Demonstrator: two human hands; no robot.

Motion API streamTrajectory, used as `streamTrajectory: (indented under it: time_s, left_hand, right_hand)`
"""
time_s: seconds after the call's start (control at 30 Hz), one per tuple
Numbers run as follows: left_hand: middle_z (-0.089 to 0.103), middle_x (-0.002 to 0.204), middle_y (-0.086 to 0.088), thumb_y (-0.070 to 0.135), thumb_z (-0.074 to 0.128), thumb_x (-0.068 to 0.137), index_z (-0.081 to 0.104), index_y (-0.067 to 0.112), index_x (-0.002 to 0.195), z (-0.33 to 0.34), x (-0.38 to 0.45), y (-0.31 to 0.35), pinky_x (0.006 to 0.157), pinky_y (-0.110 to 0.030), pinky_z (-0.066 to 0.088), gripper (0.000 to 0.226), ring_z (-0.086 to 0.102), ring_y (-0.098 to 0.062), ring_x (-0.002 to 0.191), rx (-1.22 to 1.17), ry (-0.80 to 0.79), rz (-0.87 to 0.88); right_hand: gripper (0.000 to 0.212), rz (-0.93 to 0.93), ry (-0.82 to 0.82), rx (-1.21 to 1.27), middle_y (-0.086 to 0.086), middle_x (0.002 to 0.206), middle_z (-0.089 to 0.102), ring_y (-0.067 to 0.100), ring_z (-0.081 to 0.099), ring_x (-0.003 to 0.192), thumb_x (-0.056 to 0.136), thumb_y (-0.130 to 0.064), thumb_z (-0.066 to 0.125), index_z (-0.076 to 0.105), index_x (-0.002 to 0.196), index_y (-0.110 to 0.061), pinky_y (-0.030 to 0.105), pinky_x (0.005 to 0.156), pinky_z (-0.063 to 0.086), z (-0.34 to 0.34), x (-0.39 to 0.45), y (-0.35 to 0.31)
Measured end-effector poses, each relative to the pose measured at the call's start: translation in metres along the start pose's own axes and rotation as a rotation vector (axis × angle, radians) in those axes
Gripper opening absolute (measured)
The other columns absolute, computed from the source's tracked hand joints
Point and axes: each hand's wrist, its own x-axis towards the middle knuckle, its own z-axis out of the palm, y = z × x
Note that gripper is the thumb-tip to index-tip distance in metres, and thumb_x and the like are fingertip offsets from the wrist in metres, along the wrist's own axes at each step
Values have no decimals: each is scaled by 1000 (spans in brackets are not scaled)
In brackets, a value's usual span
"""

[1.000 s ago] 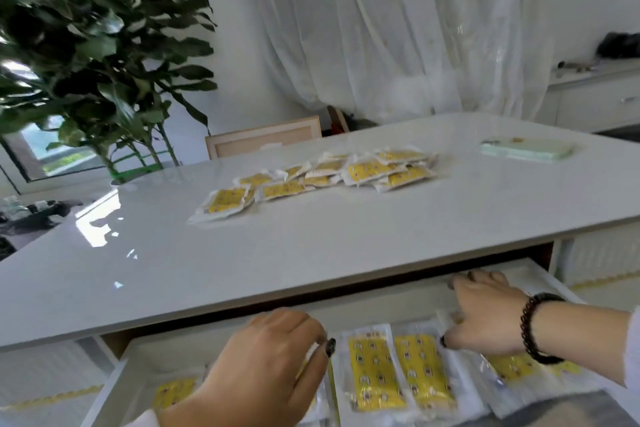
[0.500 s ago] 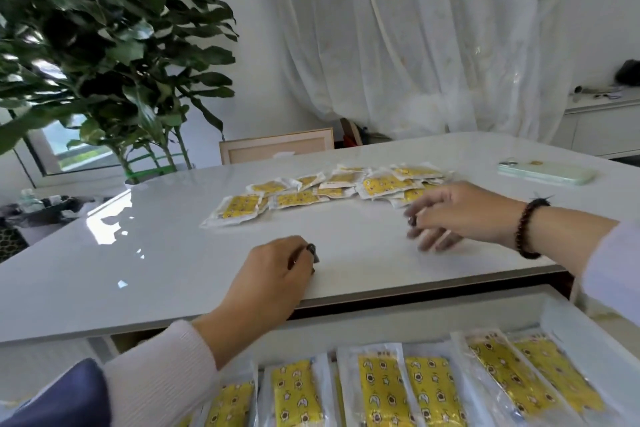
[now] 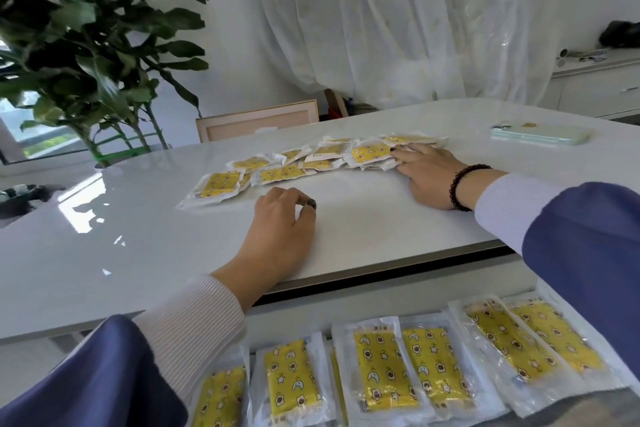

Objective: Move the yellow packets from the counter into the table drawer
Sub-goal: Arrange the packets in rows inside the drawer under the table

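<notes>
**Packets: drawer and counter**

Head view: your right hand (image 3: 424, 177) lies flat, fingers on the counter (image 3: 363, 218) packets (image 3: 311, 159), roughly ten, mid-frame. Your left hand (image 3: 280, 229) rests loosely curled, holding nothing. Seven packets lie in the drawer (image 3: 367, 308) at the bottom.

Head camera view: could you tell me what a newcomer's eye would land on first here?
Probably the scatter of yellow packets across the far middle of the white counter, where the right hand touches its right end. Next, the row of packets already lying in the open drawer at the bottom.
</notes>
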Motion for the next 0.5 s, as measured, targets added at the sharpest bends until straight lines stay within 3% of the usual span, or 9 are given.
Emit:
streamTrajectory:
  time_s: [0.1, 0.23, 0.5]
  left_hand:
    - [52, 122, 1, 22, 45, 97, 61, 20, 105, 1, -4, 3, 95, -21, 27, 19, 38, -16, 122, 17, 7, 7]
    - [51, 120, 3, 24, 44, 97, 59, 20, 108, -1, -8, 3, 92, -18, 25, 19, 38, -14, 120, 67, -9, 30]
    - [45, 129, 2, 28, 47, 96, 55, 20, 119, -2, -6, 10, 98, -25, 32, 26, 33, -16, 128, 169, -92, 51]
  right_hand:
    - [45, 3, 64, 67, -3, 153, 25, 21, 21, 140, 92, -10, 37, 43, 137, -10, 37, 114, 20, 4, 0, -1]
    - [40, 28, 105, 109, -1, 151, 28, 22, 28, 135, 95, -18, 36, 47, 131, -7, 35, 109, 25, 6, -4, -6]
    - [42, -13, 25, -2, -5, 159, 4, 24, 16, 139, 95, -14, 34, 45, 135, -17, 40, 107, 21, -4, -8, -14]
